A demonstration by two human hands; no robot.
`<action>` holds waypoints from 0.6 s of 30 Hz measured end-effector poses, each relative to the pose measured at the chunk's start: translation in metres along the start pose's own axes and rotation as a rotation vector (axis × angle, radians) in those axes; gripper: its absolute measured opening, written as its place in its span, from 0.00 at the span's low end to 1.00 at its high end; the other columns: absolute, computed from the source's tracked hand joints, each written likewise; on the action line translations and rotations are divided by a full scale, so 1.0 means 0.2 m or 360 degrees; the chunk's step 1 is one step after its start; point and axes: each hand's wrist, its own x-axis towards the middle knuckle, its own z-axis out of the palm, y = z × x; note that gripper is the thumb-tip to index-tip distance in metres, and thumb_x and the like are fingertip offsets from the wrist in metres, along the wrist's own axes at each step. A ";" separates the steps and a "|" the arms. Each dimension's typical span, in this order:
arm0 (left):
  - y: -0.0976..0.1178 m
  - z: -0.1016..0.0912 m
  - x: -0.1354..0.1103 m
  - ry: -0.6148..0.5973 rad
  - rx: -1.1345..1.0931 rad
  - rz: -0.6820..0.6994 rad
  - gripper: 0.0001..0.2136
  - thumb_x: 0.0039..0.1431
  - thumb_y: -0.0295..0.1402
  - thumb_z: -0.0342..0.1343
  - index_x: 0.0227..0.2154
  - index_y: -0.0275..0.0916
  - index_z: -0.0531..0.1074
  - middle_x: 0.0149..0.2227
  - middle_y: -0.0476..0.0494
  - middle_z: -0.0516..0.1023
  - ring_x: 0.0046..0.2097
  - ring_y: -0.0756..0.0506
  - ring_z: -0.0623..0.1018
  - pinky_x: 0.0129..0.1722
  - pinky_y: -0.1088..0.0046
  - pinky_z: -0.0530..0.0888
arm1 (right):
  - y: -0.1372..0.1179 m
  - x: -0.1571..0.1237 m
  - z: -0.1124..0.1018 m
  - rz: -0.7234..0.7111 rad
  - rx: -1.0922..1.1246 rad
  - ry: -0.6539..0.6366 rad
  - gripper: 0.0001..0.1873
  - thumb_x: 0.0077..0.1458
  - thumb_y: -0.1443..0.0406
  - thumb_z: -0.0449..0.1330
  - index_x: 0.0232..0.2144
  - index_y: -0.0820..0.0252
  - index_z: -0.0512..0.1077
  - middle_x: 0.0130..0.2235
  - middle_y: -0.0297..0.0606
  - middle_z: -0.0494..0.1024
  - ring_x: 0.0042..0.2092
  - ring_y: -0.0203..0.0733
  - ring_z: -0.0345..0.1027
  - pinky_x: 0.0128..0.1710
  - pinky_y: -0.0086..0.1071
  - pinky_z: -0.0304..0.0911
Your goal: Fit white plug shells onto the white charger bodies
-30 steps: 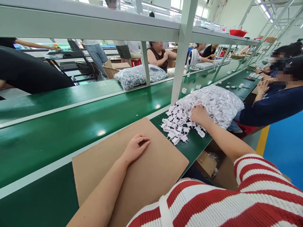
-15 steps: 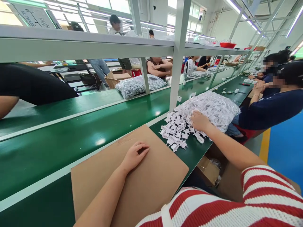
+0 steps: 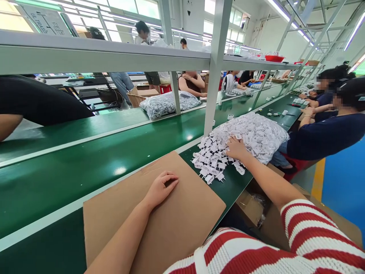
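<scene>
A brown cardboard sheet lies on the green bench in front of me. My left hand rests on it with the fingers curled in loosely and nothing visible in them. To the right spreads a heap of small white plug parts spilling from a clear plastic bag full of the same parts. My right hand lies palm down on the edge of the heap where it meets the bag, fingers bent onto the parts.
A green conveyor belt runs behind the cardboard under a grey metal shelf frame. A second bag of parts lies across the belt. A person in dark blue sits to my right. An open carton is under the bench.
The view has tilted up a little. My right hand has shifted slightly on the heap of plug parts. My left hand has stayed on the cardboard.
</scene>
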 end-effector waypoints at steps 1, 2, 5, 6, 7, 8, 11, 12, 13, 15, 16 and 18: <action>0.00 0.00 0.00 0.0000 -0.0001 -0.0007 0.15 0.67 0.49 0.56 0.43 0.47 0.81 0.49 0.42 0.78 0.51 0.38 0.78 0.54 0.58 0.77 | 0.01 -0.02 -0.01 -0.0025 0.0001 -0.0019 0.23 0.57 0.61 0.57 0.53 0.62 0.74 0.66 0.54 0.67 0.72 0.62 0.48 0.65 0.61 0.53; 0.00 0.00 0.00 -0.0001 -0.0001 -0.0013 0.15 0.67 0.49 0.56 0.43 0.47 0.81 0.49 0.42 0.78 0.51 0.38 0.78 0.53 0.58 0.77 | 0.01 -0.03 -0.02 -0.0044 0.0004 -0.0030 0.22 0.57 0.62 0.57 0.53 0.62 0.74 0.65 0.54 0.68 0.71 0.61 0.48 0.64 0.60 0.54; 0.00 0.00 0.00 -0.0012 0.0010 -0.0016 0.15 0.67 0.49 0.56 0.43 0.48 0.81 0.49 0.42 0.78 0.51 0.38 0.78 0.52 0.59 0.78 | 0.01 -0.05 -0.06 -0.0042 0.0027 -0.0024 0.20 0.59 0.63 0.55 0.51 0.62 0.75 0.64 0.54 0.70 0.71 0.60 0.49 0.63 0.56 0.56; 0.00 0.00 0.01 -0.0014 0.0017 -0.0012 0.15 0.67 0.50 0.56 0.43 0.47 0.81 0.49 0.42 0.78 0.51 0.38 0.78 0.52 0.60 0.78 | 0.00 -0.05 -0.06 -0.0019 0.0038 -0.0014 0.19 0.60 0.63 0.54 0.51 0.62 0.75 0.63 0.54 0.71 0.70 0.60 0.51 0.63 0.56 0.56; 0.00 0.00 0.01 -0.0013 0.0026 -0.0008 0.15 0.67 0.50 0.56 0.43 0.47 0.81 0.49 0.42 0.78 0.51 0.38 0.78 0.52 0.60 0.78 | -0.01 -0.04 -0.07 0.0011 0.0049 -0.0003 0.19 0.61 0.64 0.52 0.51 0.63 0.74 0.61 0.55 0.72 0.69 0.60 0.52 0.63 0.55 0.57; 0.00 -0.01 0.01 -0.0011 0.0035 -0.0005 0.15 0.67 0.50 0.56 0.43 0.47 0.81 0.49 0.42 0.78 0.51 0.39 0.79 0.52 0.60 0.78 | -0.02 -0.03 -0.08 0.0044 0.0062 0.0006 0.19 0.62 0.65 0.50 0.51 0.63 0.74 0.60 0.56 0.73 0.69 0.60 0.54 0.62 0.56 0.57; 0.00 -0.01 0.01 0.0004 0.0040 -0.0009 0.15 0.67 0.50 0.57 0.43 0.47 0.81 0.49 0.42 0.78 0.51 0.39 0.79 0.53 0.61 0.78 | -0.05 0.01 -0.12 0.0113 0.0105 -0.0003 0.22 0.61 0.69 0.49 0.54 0.64 0.72 0.58 0.57 0.75 0.68 0.61 0.56 0.59 0.53 0.61; 0.01 -0.01 0.01 0.0005 0.0035 -0.0015 0.15 0.67 0.50 0.57 0.43 0.47 0.81 0.49 0.42 0.78 0.51 0.39 0.79 0.54 0.61 0.77 | -0.05 0.02 -0.14 0.0120 0.0121 -0.0018 0.23 0.61 0.70 0.49 0.56 0.64 0.71 0.57 0.57 0.76 0.67 0.60 0.58 0.57 0.50 0.64; 0.01 -0.01 0.02 0.0008 0.0029 -0.0022 0.15 0.66 0.50 0.57 0.43 0.47 0.81 0.49 0.43 0.78 0.52 0.39 0.79 0.54 0.61 0.77 | -0.04 0.04 -0.17 0.0121 0.0135 -0.0034 0.24 0.61 0.71 0.49 0.57 0.63 0.70 0.56 0.57 0.77 0.65 0.60 0.62 0.54 0.47 0.66; 0.01 0.00 0.02 0.0019 0.0020 -0.0034 0.15 0.66 0.50 0.58 0.43 0.47 0.81 0.48 0.43 0.79 0.51 0.40 0.79 0.54 0.62 0.77 | -0.02 0.06 -0.22 0.0115 0.0146 -0.0069 0.25 0.60 0.71 0.50 0.59 0.62 0.69 0.52 0.56 0.79 0.58 0.57 0.69 0.48 0.41 0.68; 0.01 0.00 0.01 0.0032 0.0022 -0.0041 0.15 0.66 0.50 0.58 0.43 0.47 0.81 0.48 0.43 0.79 0.51 0.40 0.79 0.54 0.62 0.77 | 0.00 0.06 -0.24 0.0110 0.0143 -0.0084 0.25 0.60 0.71 0.51 0.59 0.62 0.70 0.50 0.55 0.80 0.55 0.56 0.71 0.46 0.40 0.68; 0.02 0.01 0.02 0.0076 0.0033 -0.0072 0.15 0.65 0.51 0.58 0.41 0.46 0.82 0.47 0.42 0.79 0.50 0.40 0.79 0.54 0.61 0.77 | 0.03 0.07 -0.28 0.0082 0.0120 -0.0098 0.24 0.58 0.71 0.54 0.56 0.61 0.73 0.47 0.54 0.81 0.51 0.56 0.73 0.44 0.39 0.69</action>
